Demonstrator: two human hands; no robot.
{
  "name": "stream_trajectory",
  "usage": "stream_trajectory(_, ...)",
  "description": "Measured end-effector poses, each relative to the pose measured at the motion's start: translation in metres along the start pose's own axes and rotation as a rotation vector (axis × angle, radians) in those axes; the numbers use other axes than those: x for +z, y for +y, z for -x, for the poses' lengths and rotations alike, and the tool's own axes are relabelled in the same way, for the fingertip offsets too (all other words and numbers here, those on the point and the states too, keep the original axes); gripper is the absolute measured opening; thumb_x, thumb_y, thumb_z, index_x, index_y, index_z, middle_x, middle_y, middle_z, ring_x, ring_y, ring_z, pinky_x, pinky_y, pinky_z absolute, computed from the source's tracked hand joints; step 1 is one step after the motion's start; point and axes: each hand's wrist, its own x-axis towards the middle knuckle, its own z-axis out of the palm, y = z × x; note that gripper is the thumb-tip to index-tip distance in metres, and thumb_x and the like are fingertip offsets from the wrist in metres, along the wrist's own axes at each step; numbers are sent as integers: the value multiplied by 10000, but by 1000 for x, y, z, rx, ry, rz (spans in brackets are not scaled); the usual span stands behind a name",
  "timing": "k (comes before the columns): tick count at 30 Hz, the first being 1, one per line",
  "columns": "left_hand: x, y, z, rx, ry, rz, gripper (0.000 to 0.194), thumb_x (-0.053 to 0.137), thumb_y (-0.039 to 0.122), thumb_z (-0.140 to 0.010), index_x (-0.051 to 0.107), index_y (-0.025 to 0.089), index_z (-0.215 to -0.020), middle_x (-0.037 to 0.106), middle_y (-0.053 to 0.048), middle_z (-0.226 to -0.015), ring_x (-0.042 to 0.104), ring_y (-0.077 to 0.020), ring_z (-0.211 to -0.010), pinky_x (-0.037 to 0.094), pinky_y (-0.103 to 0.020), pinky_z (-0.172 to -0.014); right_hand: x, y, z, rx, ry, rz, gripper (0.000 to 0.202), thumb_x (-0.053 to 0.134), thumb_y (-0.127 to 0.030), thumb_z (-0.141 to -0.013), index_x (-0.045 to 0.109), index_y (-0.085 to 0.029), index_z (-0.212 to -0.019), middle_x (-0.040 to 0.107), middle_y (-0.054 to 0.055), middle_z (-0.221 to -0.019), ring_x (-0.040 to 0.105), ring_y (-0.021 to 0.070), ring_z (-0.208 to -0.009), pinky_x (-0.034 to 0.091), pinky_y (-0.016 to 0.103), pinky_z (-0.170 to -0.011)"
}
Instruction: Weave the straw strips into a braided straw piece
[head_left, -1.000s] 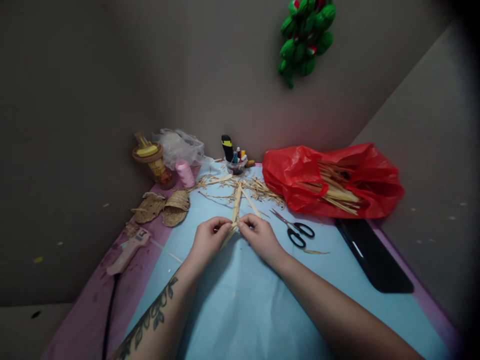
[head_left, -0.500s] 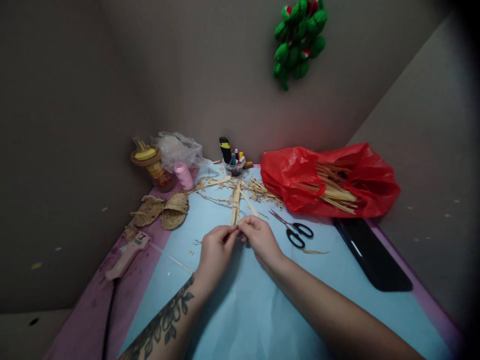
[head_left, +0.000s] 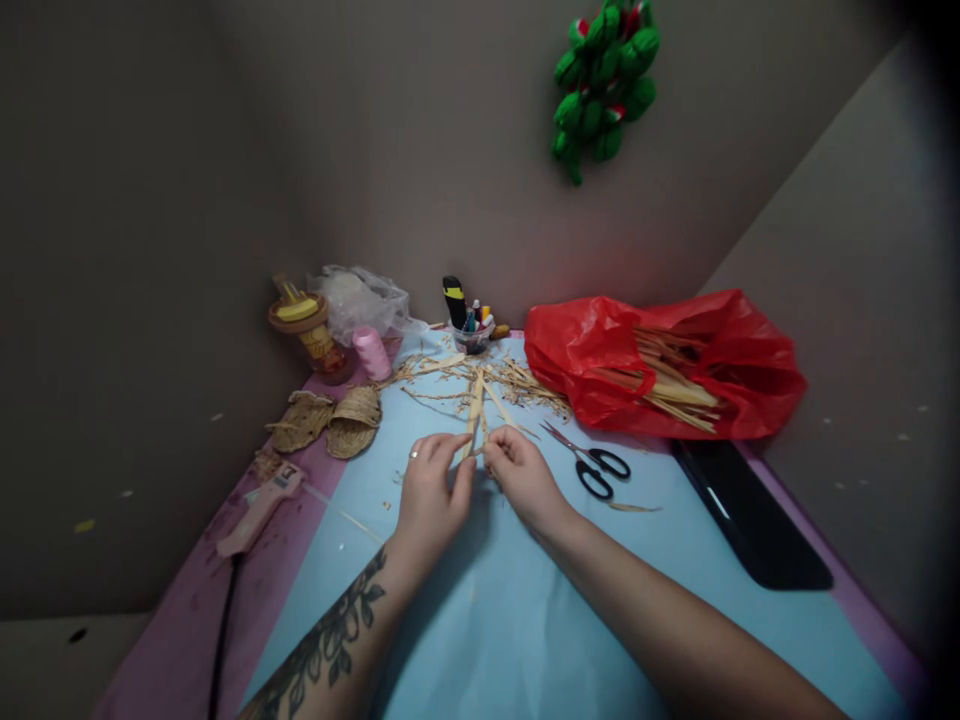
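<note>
Pale dried straw strips (head_left: 475,400) run from the scattered straw toward my hands. My right hand (head_left: 525,482) is closed, thumb and forefinger pinching the near end of a thin braided straw strand (head_left: 484,430). Beside it, my left hand (head_left: 435,492) has its thumb and forefinger apart, the fingertips close to the strips. A ring shows on one left finger. Whether the left thumb touches the straw is too small to tell. Black-handled scissors (head_left: 592,465) lie open to the right of my right hand.
Straw scraps (head_left: 525,380) litter the back of the blue sheet (head_left: 480,620). At right are a red plastic bag (head_left: 577,350) with straw and a black phone-like slab (head_left: 750,520). Leftward lie a pink glue gun (head_left: 262,510), woven slippers (head_left: 352,420), a pink thread spool (head_left: 371,353) and a pen cup (head_left: 471,340).
My left thumb and forefinger have parted from their pinch, and that hand has turned slightly. My right hand stays closed in nearly the same place. The whole view has shifted a little.
</note>
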Motion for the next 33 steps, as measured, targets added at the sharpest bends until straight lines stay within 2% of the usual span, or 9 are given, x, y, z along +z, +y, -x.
stream_trajectory(2,-2,-3,-3,-66,-59,108,259,475,268,-827,615,184,-1029,629,-80,-1006,541,-199,-957,395,-316,-852,1,-2,3,-41,-57,70,137,500,-297,-761,442,-195,-690,433,-47,-580,401,98,-525,330,215,-500)
stream_trajectory(5,-3,-5,-5,-168,-204,235,232,464,307,-828,646,179,-895,664,-42,-860,577,-161,-781,420,-256,-723,1,-5,6,-106,-62,241,102,485,-267,-769,485,-190,-702,487,-26,-630,451,117,-594,361,229,-560)
stream_trajectory(9,-3,-8,-7,-256,-224,239,205,500,319,-793,620,161,-740,621,1,-675,520,-123,-619,382,-220,-605,-2,-10,7,-162,-59,438,97,461,-227,-778,527,-189,-718,548,-15,-669,496,129,-646,370,240,-613)
stream_trajectory(13,-2,-12,-8,-265,-276,308,203,493,321,-785,587,153,-723,570,9,-652,488,-118,-619,363,-212,-586,-6,-15,5,-142,-79,488,84,476,-212,-758,528,-187,-697,557,-21,-653,504,125,-633,370,236,-604)
stream_trajectory(18,4,-16,-10,-272,-327,432,286,439,374,-816,503,158,-641,473,22,-586,421,-107,-580,336,-207,-550,-8,-13,0,-79,-107,426,68,515,-214,-718,534,-178,-664,527,-29,-606,470,111,-588,358,220,-559)
stream_trajectory(22,7,-20,-9,-315,-323,512,322,424,414,-824,463,162,-627,437,32,-561,391,-98,-547,315,-208,-533,-9,-12,-2,18,-164,238,115,543,-273,-715,522,-170,-667,468,-48,-543,414,88,-505,312,202,-473)
stream_trajectory(24,8,-21,-9,-323,-311,540,329,416,426,-830,462,162,-639,442,31,-566,394,-97,-547,313,-209,-535,-10,-14,-4,45,-185,159,150,561,-311,-713,539,-164,-693,498,-38,-571,434,87,-517,325,202,-480)
stream_trajectory(31,4,-18,-10,-309,-241,474,313,403,398,-842,466,165,-642,458,24,-586,412,-104,-568,321,-215,-555,-19,-18,-9,142,-215,79,285,599,-436,-709,569,-160,-776,527,-28,-557,443,86,-467,319,204,-438)
stream_trajectory(33,3,-18,-10,-301,-221,443,307,394,386,-848,462,169,-642,455,26,-586,408,-105,-565,317,-217,-555,-25,-21,-12,126,-154,75,299,597,-447,-709,567,-161,-792,577,-1,-628,479,91,-496,335,205,-446)
